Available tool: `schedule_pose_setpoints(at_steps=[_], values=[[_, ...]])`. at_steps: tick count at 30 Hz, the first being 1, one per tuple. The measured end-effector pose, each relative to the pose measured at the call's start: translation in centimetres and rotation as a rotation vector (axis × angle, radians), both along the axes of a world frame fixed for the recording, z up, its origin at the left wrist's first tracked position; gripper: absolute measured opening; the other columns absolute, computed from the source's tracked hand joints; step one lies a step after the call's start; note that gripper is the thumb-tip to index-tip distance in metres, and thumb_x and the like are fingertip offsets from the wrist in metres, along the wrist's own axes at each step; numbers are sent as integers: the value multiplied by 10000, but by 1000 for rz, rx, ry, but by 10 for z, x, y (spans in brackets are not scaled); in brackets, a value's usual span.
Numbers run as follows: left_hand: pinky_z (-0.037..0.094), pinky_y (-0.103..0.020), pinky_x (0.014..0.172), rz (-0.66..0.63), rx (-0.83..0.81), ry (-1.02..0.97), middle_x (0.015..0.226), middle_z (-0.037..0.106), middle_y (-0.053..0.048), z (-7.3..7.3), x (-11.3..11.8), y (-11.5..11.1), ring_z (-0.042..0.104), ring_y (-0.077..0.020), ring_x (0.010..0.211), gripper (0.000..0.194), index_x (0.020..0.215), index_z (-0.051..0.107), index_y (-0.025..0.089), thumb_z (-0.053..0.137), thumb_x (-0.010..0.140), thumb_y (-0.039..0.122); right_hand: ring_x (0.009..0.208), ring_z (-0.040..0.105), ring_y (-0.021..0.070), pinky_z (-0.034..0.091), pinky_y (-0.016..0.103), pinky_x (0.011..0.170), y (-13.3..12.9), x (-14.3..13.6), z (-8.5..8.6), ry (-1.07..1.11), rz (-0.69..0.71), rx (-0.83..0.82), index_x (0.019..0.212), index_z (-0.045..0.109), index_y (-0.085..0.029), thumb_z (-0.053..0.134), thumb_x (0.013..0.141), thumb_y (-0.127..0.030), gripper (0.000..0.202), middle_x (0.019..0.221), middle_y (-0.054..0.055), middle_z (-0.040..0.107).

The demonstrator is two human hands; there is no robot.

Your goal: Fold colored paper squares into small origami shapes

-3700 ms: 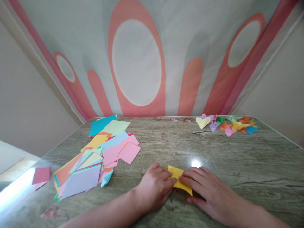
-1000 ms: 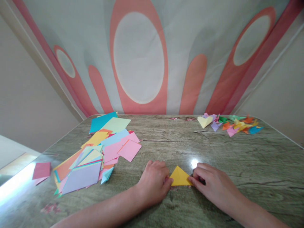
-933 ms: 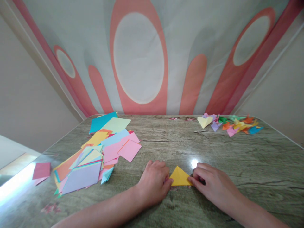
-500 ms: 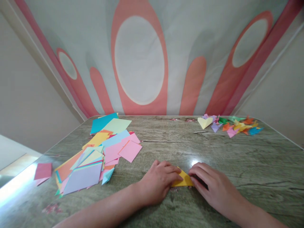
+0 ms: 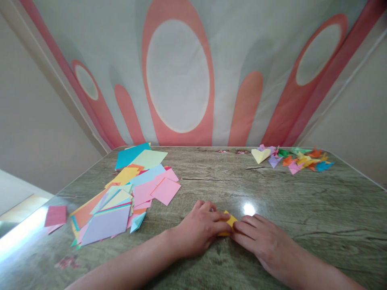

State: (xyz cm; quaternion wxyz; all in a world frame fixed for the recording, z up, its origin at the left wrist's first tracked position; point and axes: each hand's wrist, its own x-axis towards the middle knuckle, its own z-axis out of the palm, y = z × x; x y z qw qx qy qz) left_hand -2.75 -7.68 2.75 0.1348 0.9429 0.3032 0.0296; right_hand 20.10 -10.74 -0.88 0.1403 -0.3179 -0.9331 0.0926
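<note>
A small piece of yellow origami paper (image 5: 230, 220) lies on the table in front of me, with a folded edge showing between my hands. My left hand (image 5: 201, 230) presses its fingers down on the paper's left part and covers much of it. From the other side, my right hand (image 5: 256, 237) pinches the right part with thumb and fingertips, close to the left fingertips. The exact fold under the fingers is hidden.
Loose coloured paper sheets (image 5: 111, 221) spread over the left of the wood-grain table (image 5: 211, 189). A light blue folded piece (image 5: 138, 222) lies beside them, a dark pink sheet (image 5: 55, 216) farther left. Several small folded paper figures (image 5: 305, 161) and a pale yellow heart-like piece (image 5: 260, 155) sit at the back right.
My right hand has moved left over the yellow paper, near my left fingers, and less of the paper shows. My left hand has stayed nearly in place.
</note>
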Motion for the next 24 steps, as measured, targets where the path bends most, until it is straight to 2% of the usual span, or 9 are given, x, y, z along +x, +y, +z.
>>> schedule_pose_setpoints(at_steps=[8,14,19,24], values=[[303,-402,973,-97,77,33,1348,542,41,3,-6,2,453,-239,1158,313,1113,602,353,522,884,155,839,554,189,452,336,758,3,7,4,18,4,-11,943,654,-207,486,886,-55,233,880,27,643],[311,-451,987,-161,129,46,1380,508,-1,5,-9,4,447,-257,1205,214,1041,633,328,529,904,201,806,562,171,450,309,717,7,12,2,50,0,11,793,638,-184,426,907,-42,280,865,42,639],[284,-490,1030,-180,175,96,1360,517,-34,11,-12,-1,435,-276,1249,149,983,639,281,533,908,208,799,560,170,445,303,700,9,15,0,63,-10,17,793,647,-183,406,919,-52,301,855,50,633],[247,-496,1061,-183,180,173,1297,569,-21,22,-14,-6,448,-273,1242,144,976,642,273,534,907,209,798,556,172,442,304,701,11,21,-2,47,-16,-10,787,644,-174,386,930,-52,319,846,53,625]])
